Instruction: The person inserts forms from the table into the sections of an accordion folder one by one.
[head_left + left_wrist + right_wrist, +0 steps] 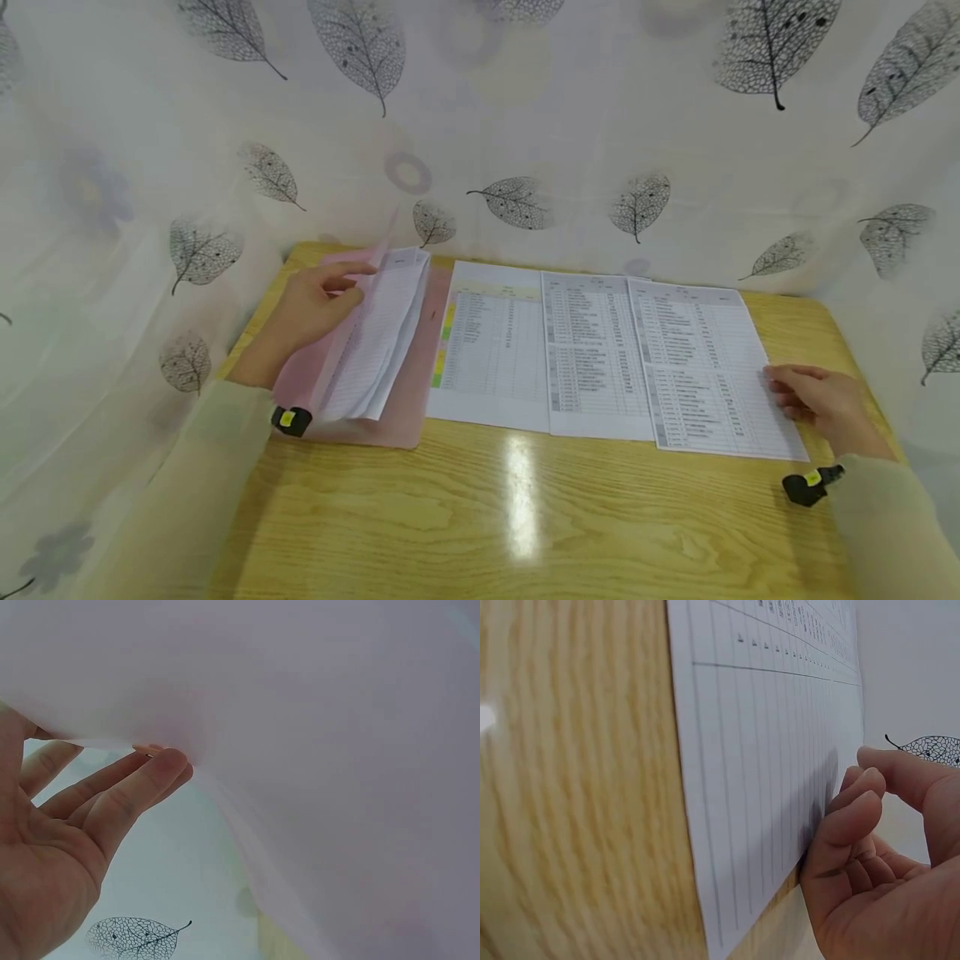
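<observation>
My left hand (307,304) pinches the raised cover of a pink translucent folder (411,408) at the left of the table. In the left wrist view, thumb and fingers meet at the edge of the pink cover (322,750). Inside the folder lies a small stack of printed sheets (378,342), its right edges lifting a little. My right hand (825,404) rests at the right edge of the rightmost printed sheet (720,375). Its fingers are loosely bent, and the right wrist view shows them touching or just beside that sheet's edge (735,795), without a grip.
Two more printed sheets lie between folder and right sheet: one with yellow and green cells (487,367), one with grey header rows (596,358). They overlap slightly on the wood-grain table (420,517). A leaf-patterned curtain (570,125) hangs behind and at both sides.
</observation>
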Demonstrator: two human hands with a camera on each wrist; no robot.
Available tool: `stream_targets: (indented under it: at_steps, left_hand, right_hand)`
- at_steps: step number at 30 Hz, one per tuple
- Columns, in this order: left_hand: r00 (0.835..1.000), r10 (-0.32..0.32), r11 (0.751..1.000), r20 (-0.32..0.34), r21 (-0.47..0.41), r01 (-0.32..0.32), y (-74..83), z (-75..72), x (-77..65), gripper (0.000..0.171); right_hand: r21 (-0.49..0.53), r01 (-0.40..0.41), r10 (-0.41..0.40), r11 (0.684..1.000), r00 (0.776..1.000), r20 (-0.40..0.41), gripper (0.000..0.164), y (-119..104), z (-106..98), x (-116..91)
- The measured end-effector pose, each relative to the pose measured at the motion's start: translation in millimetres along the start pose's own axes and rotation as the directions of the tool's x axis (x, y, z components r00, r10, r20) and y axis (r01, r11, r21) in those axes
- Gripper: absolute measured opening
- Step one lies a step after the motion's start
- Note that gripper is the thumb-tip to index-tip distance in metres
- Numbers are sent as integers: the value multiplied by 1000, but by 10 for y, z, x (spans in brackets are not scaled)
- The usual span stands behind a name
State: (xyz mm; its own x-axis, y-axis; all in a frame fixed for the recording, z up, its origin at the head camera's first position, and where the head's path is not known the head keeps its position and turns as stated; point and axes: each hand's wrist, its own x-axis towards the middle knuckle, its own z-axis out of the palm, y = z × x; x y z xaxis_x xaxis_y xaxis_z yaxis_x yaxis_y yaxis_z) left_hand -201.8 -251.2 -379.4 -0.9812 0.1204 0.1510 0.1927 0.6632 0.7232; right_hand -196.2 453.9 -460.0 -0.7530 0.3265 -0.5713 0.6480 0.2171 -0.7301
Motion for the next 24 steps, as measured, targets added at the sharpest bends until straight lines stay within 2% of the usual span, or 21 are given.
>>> stream_targets:
  at_steps: [4, 7, 9, 11, 15, 17, 24]
  left_hand:
    - [1000, -1, 1000, -3, 0, 1, 1, 1, 2, 38]
    - [1000, 4, 1000, -4, 3, -4, -11, 6, 5, 38]
    - [1000, 5, 1000, -5, 1, -5, -18, 10, 5, 37]
    - [1000, 3, 1000, -7, 0, -3, -22, 12, 4, 37]
    - [1000, -1, 1000, -10, 0, 1, -26, 14, 2, 37]
    - [1000, -1, 1000, -8, -4, 1, -25, 15, 2, 38]
    - [1000, 0, 1000, -3, -7, 0, -20, 24, 1, 38]
  right_hand:
    - [-84, 23, -27, 996, 999, -44, 12, -6, 42, -30]
    - [-154, 22, -35, 988, 996, -84, 22, -3, 74, -29]
    - [-165, 14, -32, 986, 994, -108, 17, -2, 91, -20]
    - [-148, -3, -16, 989, 992, -124, 13, -7, 104, -10]
    - [-110, -39, 22, 993, 988, -151, 32, -23, 125, 3]
    - [-98, -51, 35, 994, 986, -160, 35, -23, 131, 4]
    - [-90, -40, 24, 995, 986, -166, 37, -8, 153, -18]
